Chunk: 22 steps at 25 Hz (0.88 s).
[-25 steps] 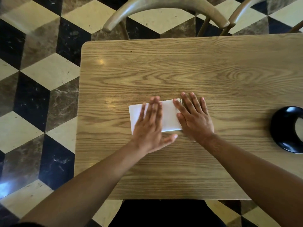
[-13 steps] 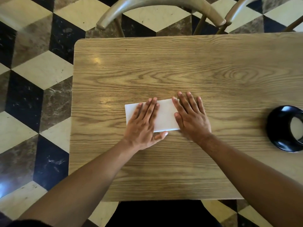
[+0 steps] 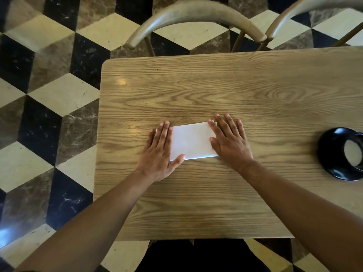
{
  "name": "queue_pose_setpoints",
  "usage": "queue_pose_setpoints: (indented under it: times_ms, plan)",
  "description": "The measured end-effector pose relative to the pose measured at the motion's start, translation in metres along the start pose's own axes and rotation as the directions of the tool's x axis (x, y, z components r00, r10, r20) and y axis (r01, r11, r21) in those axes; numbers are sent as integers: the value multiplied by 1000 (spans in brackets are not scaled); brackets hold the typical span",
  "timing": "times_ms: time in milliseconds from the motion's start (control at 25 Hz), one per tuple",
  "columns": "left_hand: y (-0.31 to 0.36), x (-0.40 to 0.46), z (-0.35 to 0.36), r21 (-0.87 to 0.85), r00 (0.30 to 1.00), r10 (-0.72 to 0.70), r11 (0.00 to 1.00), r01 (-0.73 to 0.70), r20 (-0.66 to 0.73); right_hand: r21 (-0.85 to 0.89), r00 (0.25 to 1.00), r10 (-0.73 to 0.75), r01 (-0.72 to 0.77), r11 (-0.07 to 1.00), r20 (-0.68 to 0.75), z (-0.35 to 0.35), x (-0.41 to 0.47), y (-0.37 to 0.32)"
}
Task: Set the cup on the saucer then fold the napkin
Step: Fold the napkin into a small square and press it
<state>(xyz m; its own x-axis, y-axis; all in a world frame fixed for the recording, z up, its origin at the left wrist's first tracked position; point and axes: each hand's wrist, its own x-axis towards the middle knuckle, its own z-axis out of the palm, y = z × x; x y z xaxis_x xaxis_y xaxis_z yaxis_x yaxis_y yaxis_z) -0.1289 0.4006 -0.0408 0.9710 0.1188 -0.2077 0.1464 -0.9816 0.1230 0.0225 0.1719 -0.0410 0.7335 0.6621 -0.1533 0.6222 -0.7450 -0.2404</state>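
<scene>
While the folded white paper napkin point(image 3: 191, 141) lay flat on the light oak tabletop point(image 3: 216, 91), the left hand point(image 3: 160, 152) and right hand point(image 3: 228, 141) pressed its two ends with straight, flattened fingers.

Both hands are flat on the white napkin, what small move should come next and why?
Probably lift both hands away. The napkin already lies as a flat folded rectangle, with the left hand and right hand pressing its two ends, fingers straight.

Wooden table point(image 3: 235, 91); two curved chair backs point(image 3: 196, 12) behind; cube-pattern marble floor point(image 3: 49, 95).
</scene>
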Motion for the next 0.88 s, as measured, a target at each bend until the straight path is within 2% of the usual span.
queue_pose_setpoints:
  times_ms: [120,200,280,360,480,560,760,880]
  plan:
    - [13,-5,-10,-119,983,-140,985,127,-116,77,965,240,-233,970,-110,-10,-6,-19]
    - [27,-13,-11,-215,951,-208,964,159,-229,212,913,404,-385,898,-55,-15,-14,-34]
    - [44,-23,-4,-274,932,-179,957,91,-316,300,864,500,-491,818,52,-17,-21,-46]
    - [61,-30,1,-322,932,-124,947,8,-341,380,809,573,-574,726,127,-18,-29,-55]
    - [85,-38,8,-335,950,-30,939,-80,-311,540,688,684,-682,494,243,-23,-34,-63]
    - [95,-40,10,-325,960,-5,942,-89,-279,573,623,717,-725,382,311,-25,-37,-64]
    - [102,-45,4,-261,989,-66,965,30,-130,475,571,658,-809,348,491,-24,-46,-68]
    - [102,-52,-2,-255,994,-66,966,43,-83,516,512,621,-834,194,594,-28,-54,-74]
